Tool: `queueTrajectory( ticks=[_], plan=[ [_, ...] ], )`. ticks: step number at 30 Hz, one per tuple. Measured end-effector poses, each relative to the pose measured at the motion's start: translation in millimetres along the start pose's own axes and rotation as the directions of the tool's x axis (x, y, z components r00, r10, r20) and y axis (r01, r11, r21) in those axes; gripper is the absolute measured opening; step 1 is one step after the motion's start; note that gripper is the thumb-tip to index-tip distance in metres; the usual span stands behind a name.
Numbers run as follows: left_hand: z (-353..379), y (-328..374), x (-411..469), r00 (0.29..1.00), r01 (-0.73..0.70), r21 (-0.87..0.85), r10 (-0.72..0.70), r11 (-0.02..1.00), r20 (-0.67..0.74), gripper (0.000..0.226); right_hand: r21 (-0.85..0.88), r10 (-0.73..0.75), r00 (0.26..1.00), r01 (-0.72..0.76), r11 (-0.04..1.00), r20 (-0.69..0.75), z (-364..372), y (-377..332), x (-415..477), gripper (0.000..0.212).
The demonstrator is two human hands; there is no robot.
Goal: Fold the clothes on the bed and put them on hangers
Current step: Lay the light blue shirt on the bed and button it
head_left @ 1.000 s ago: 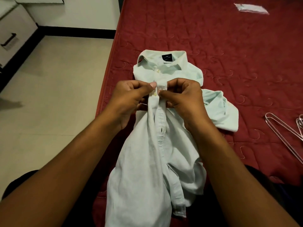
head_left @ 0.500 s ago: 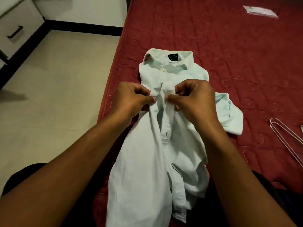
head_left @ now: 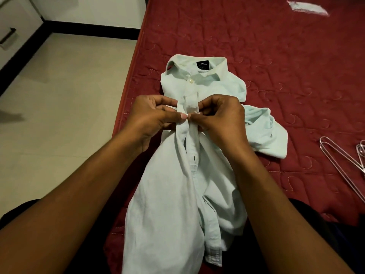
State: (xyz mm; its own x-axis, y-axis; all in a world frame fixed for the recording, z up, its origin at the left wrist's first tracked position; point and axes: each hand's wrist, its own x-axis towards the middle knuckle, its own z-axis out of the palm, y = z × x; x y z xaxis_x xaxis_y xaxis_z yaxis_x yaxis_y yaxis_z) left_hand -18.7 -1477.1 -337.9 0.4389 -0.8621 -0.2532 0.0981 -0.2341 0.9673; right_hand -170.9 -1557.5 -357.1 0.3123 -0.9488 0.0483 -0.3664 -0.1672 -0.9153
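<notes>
Right now my left grip and my right grip meet almost thumb to thumb over the front strip of a pale mint shirt. Each one is clenched on that strip, pinching the cloth between thumb and curled fingers, and the fabric is lifted into a small fold between them.

The shirt lies face up on the red quilted bed, close to the bed's edge at 9 o'clock. Its collar sits at 12 o'clock from my grips, spread flat, with a dark label inside the neck and a pale button just below it. The body of the shirt runs down toward 6 o'clock between my forearms, rumpled, and its tail reaches the near edge of the bed. One sleeve is bunched on the quilt at 3 o'clock, just beside my right wrist.

Farther out at 3 o'clock, well apart from the shirt, thin wire hangers lie flat on the bed, partly cut off by the edge of view. A small white scrap rests on the quilt at 1 o'clock; I cannot tell what it is.

Pale floor tiles fill the 9 o'clock side, and a drawer front with a dark handle shows at 10 o'clock.
</notes>
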Motion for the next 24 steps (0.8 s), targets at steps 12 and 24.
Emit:
queueTrajectory(
  ticks=[12, 24],
  plan=[
    [0.8, -5.7, 2.8, 1.0, -0.017, 0.018, 0.017, 1.0, -0.008, 0.025, 0.329, 0.159, 0.969, -0.214, 0.92, 0.188, -6.9, -7.7, -4.7, 0.024],
    [3.2, -8.9, 5.2, 1.0, 0.003, -0.012, -0.003, 1.0, 0.005, 0.016, 0.325, 0.242, 0.964, -0.264, 0.908, 0.108, -2.1, -8.1, -5.2, 0.031]
  ],
)
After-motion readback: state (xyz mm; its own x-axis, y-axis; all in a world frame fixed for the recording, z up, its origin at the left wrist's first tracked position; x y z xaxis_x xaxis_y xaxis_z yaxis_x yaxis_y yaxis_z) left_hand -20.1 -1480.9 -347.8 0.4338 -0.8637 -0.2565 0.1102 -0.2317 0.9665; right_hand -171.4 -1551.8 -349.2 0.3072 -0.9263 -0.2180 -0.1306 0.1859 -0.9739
